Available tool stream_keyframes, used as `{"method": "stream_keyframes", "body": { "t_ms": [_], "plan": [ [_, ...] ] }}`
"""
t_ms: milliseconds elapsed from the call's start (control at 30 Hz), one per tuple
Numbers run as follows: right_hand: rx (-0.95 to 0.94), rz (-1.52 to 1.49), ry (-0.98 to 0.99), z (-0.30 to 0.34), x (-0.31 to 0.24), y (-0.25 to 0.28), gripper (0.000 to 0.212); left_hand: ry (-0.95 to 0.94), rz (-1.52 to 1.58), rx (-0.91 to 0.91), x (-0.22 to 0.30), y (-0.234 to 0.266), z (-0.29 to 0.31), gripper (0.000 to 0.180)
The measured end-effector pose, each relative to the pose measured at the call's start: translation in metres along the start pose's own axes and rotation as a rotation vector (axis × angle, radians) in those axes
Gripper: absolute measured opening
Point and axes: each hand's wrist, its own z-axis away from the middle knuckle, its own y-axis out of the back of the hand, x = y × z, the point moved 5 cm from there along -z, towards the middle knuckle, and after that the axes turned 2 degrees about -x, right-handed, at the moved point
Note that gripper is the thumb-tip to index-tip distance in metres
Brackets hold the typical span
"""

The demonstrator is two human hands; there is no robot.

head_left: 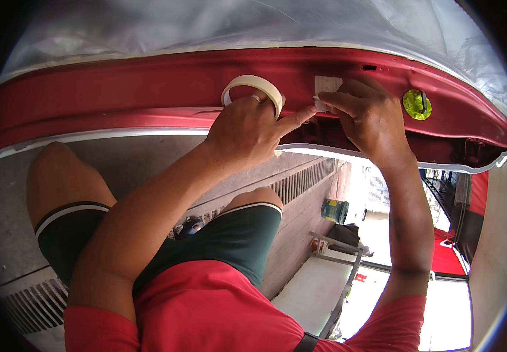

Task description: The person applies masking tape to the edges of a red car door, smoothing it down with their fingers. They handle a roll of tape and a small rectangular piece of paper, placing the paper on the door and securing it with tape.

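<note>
A roll of cream masking tape [272,91] hangs around the fingers of my left hand [244,130]. Its index finger stretches right, its tip at the lower edge of a pale rectangular label [328,84] on the red painted car-body panel [159,82]. From the right, my right hand [375,114] bends over the label with its fingers closed in a pinch. A small whitish piece [317,103] shows by the fingertips and looks like masking tape; the thumb is partly hidden. To the right, yellow-green film [412,110] surrounds a dark metal loop on the panel.
Clear plastic sheeting [206,26] covers the area above the panel. A pale edge [147,132] runs along the panel's near side. Below are my knees, a floor grate [303,179], a dark green bucket [334,210] and a metal frame [347,284].
</note>
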Motion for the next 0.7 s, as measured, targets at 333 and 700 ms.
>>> {"method": "stream_keyframes", "body": {
  "t_ms": [333, 700],
  "plan": [
    [-0.068, -0.007, 0.029, -0.0051, -0.0001, 0.0025, 0.026, -0.021, 0.015, 0.043, -0.0034, -0.0037, 0.0001, 0.099],
    [-0.092, -0.017, 0.021, -0.0056, 0.0002, 0.0038, 0.025, -0.024, -0.004, 0.04, -0.004, -0.0052, 0.0004, 0.101]
  ]
}}
